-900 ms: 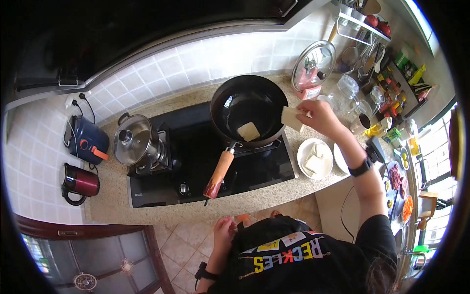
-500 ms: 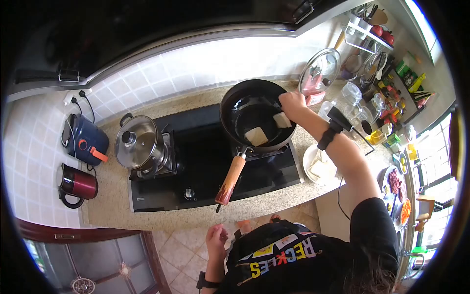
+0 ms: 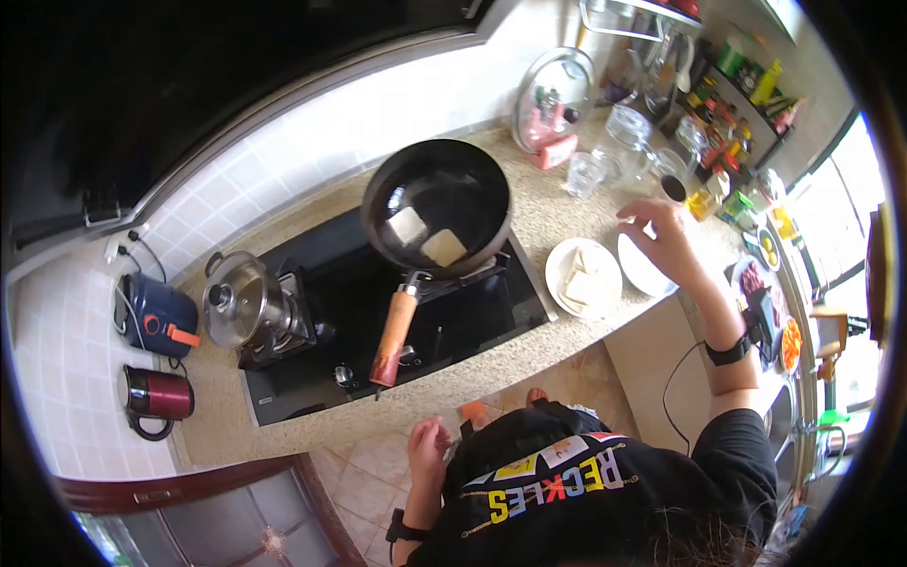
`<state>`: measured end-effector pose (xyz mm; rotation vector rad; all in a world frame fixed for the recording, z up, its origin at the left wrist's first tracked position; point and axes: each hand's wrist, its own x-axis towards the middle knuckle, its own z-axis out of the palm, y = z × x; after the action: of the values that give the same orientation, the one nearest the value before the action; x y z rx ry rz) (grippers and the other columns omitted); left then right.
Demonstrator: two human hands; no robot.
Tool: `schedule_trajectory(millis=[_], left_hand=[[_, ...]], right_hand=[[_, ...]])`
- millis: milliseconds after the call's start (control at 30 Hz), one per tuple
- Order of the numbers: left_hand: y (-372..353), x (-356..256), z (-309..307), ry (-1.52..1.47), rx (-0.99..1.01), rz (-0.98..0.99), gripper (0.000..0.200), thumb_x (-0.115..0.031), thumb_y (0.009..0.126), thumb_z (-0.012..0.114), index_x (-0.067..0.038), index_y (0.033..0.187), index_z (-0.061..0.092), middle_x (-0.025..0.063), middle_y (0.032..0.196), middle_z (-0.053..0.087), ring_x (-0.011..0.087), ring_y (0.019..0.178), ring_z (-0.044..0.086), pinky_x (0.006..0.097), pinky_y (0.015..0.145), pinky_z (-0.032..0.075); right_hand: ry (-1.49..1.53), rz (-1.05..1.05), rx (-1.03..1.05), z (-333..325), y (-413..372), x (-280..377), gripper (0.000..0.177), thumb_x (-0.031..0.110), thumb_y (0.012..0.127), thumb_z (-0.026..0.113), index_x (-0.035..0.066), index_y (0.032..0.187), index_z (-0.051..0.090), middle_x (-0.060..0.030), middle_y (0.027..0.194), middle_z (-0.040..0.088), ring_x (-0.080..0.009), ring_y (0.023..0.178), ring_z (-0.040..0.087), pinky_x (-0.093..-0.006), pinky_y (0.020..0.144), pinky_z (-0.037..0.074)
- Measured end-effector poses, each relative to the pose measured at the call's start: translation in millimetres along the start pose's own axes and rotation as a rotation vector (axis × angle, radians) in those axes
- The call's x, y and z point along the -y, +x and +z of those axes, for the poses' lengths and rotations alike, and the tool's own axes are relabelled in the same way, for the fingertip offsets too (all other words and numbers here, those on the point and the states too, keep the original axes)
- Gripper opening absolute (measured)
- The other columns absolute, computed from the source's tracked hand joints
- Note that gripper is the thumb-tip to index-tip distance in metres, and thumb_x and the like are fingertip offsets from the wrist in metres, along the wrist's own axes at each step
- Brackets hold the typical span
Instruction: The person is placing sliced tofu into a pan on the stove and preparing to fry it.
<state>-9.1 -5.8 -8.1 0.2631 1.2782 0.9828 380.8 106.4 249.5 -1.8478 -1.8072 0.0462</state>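
Note:
A black wok (image 3: 477, 180) with a wooden handle (image 3: 395, 335) sits on the stove. Two pale slabs that look like tofu, one at the left (image 3: 407, 227) and one lower down (image 3: 444, 249), lie side by side inside it. My right hand (image 3: 666, 244) hovers over a white bowl (image 3: 635, 267), thumb and fingers apart, nothing visible in them. Beside that bowl stands a white plate (image 3: 559, 274) with more white slices (image 3: 588, 288). Low by my body, my left hand (image 3: 428, 446) hangs with loosely bent fingers and holds nothing that I can see.
Left on the black gas stove (image 3: 293, 378) is a lidded steel pot (image 3: 241, 302). A red kettle (image 3: 161, 395) and a blue appliance (image 3: 156, 312) stand further left. Behind are a glass lid (image 3: 553, 94) and glass jugs (image 3: 624, 137). Overhead hangs a dark cabinet (image 3: 236, 85).
My right hand has left the wok's rim and drawn back right, over the white bowl. The two slabs lie further left in the wok. The view has shifted; my left hand stays low.

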Motion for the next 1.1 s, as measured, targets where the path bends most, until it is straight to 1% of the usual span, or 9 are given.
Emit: schedule_trajectory(millis=[200,267,333,467,633,800,933,1000,1100], left_hand=[[-5.3,13.8,28.8,0.138,0.172,-0.006,0.011,-0.009,0.088,0.049,-0.005,0.095,0.057,0.0041,0.077,0.058,0.012,0.068,0.055,0.0242,0.061,0.047],[-9.3,13.2,40.6,0.141,0.164,0.019,0.011,-0.01,0.089,0.049,-0.005,0.096,0.056,0.0046,0.077,0.057,0.0123,0.068,0.055,0.0241,0.061,0.047],[-17.3,20.1,45.6,0.155,0.162,0.013,0.011,-0.01,0.089,0.049,-0.005,0.097,0.056,0.0047,0.078,0.057,0.0124,0.068,0.055,0.0241,0.062,0.047],[-28.4,29.0,52.8,0.199,0.145,0.013,0.012,-0.011,0.089,0.049,-0.005,0.098,0.056,0.0047,0.079,0.057,0.013,0.069,0.056,0.0248,0.062,0.047],[-40.0,45.4,52.6,0.148,0.09,0.003,0.011,-0.01,0.088,0.052,-0.006,0.097,0.057,0.003,0.077,0.058,0.0109,0.067,0.056,0.0234,0.058,0.045],[-45.4,59.4,47.8,0.092,0.073,0.005,0.011,-0.01,0.089,0.051,-0.006,0.097,0.057,0.0033,0.077,0.058,0.0115,0.067,0.056,0.0234,0.058,0.046],[-46.3,66.4,43.9,0.106,0.063,0.015,0.013,-0.011,0.089,0.051,-0.006,0.099,0.057,0.0042,0.078,0.058,0.0137,0.07,0.057,0.0257,0.061,0.046],[-46.3,66.6,44.8,0.119,0.066,0.018,0.015,-0.012,0.089,0.051,-0.005,0.1,0.056,0.005,0.08,0.058,0.0153,0.072,0.057,0.0283,0.063,0.047],[-46.5,65.0,48.1,0.111,0.056,0.031,0.015,-0.013,0.089,0.051,-0.005,0.1,0.056,0.0049,0.08,0.058,0.0152,0.072,0.057,0.0278,0.063,0.047]], right_hand=[[0.275,0.257,0.271,60.4,-67.9,-126.5,0.013,0.013,0.076,0.066,0.004,0.085,0.066,-0.0081,0.068,0.064,-0.0161,0.06,0.059,-0.0291,0.059,0.047],[0.161,0.269,0.255,92.3,-86.2,-155.6,0.013,0.013,0.075,0.066,0.005,0.085,0.066,-0.0089,0.07,0.065,-0.0182,0.063,0.061,-0.03,0.062,0.049],[0.057,0.332,0.338,111.6,-100.0,-160.6,0.019,0.017,0.073,0.069,0.007,0.089,0.065,-0.0102,0.076,0.065,-0.0232,0.07,0.063,-0.0343,0.066,0.05],[0.016,0.213,0.215,146.5,-111.6,-153.5,0.03,0.023,0.073,0.07,0.006,0.097,0.062,-0.0139,0.091,0.06,-0.0316,0.087,0.059,-0.0398,0.077,0.047],[0.048,0.213,0.264,162.3,-104.6,-133.8,0.049,0.027,0.074,0.069,0.01,0.116,0.052,-0.0183,0.106,0.052,-0.0361,0.101,0.052,-0.0434,0.081,0.046],[-0.033,0.23,0.467,176.0,-97.0,-137.0,0.081,0.039,0.068,0.074,0.032,0.137,0.033,-0.0261,0.121,0.035,-0.04,0.108,0.046,-0.0457,0.09,0.039],[-0.055,0.202,0.552,186.7,-80.6,-146.3,0.084,0.034,0.062,0.079,0.039,0.134,0.035,-0.0281,0.129,0.03,-0.0449,0.116,0.04,-0.0452,0.096,0.035],[-0.219,0.136,0.678,185.0,-72.5,-146.7,0.086,0.035,0.063,0.078,0.036,0.136,0.034,-0.0232,0.127,0.033,-0.0381,0.115,0.043,-0.0434,0.094,0.036],[-0.239,0.117,0.747,180.1,-59.8,-141.0,0.081,0.03,0.061,0.08,0.032,0.131,0.041,-0.0202,0.126,0.035,-0.0371,0.116,0.043,-0.0428,0.092,0.038]])
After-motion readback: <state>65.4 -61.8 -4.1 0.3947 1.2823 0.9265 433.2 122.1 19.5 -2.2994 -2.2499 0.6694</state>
